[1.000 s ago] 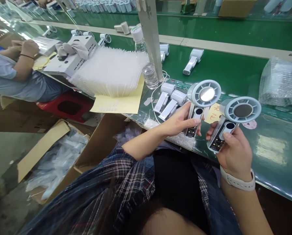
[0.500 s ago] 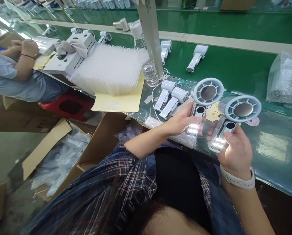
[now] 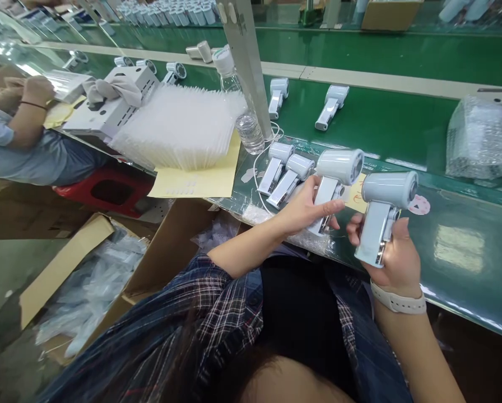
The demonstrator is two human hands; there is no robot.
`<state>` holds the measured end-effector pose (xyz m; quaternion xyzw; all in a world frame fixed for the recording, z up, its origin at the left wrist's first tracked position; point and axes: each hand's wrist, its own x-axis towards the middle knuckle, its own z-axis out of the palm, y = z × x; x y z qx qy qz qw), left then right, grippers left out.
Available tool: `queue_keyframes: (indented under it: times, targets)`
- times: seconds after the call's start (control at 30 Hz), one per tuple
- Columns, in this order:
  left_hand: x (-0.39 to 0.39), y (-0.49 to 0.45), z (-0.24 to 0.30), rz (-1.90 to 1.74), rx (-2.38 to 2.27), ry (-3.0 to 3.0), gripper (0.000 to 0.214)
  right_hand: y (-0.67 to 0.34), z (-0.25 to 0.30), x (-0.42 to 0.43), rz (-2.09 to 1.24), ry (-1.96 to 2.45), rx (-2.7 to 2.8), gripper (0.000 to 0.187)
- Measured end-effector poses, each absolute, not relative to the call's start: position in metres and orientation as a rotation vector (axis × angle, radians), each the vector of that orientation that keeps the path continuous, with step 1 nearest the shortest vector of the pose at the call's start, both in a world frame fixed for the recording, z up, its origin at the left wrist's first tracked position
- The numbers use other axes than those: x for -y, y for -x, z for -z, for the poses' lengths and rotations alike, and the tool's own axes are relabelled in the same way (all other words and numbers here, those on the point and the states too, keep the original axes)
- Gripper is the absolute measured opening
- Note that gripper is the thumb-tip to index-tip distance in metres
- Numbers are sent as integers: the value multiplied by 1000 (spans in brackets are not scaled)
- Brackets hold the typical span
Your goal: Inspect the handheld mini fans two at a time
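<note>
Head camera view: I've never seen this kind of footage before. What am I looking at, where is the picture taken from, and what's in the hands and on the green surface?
The picture comes from a camera worn on a person's head, looking down at their own two bare hands. No machine is involved. The left hand grips one small white handheld fan by its handle; the right hand, with a white wristband, grips a second fan. Both fans are turned side-on, so their round heads show as cylinders.

In front lies a green work surface. On it, beside the left hand, lie two more fans, and two others further back. There is also a water bottle, a stack of clear plastic sleeves on yellow paper, and a bubble-wrap bundle. At far left another person sits working.
</note>
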<state>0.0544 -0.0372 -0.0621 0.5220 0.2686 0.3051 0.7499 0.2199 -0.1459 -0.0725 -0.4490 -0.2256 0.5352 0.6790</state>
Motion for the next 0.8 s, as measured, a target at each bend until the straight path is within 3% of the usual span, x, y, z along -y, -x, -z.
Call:
queue_keyframes:
  times: [0.37, 0.5, 0.63, 0.8]
  targets:
    - [55, -32, 31, -579, -390, -1188, 60, -213, 52, 161, -991, 1025, 553, 35]
    - [52, -36, 28, -582, -332, -1175, 67, -213, 42, 162, -1028, 1005, 477, 24]
    - [46, -47, 33, -464, -298, -1072, 68, -215, 38, 155, -1249, 974, 426, 29]
    - [42, -50, 41, -494, -373, -981, 60, -214, 36, 150, -1282, 945, 533, 36]
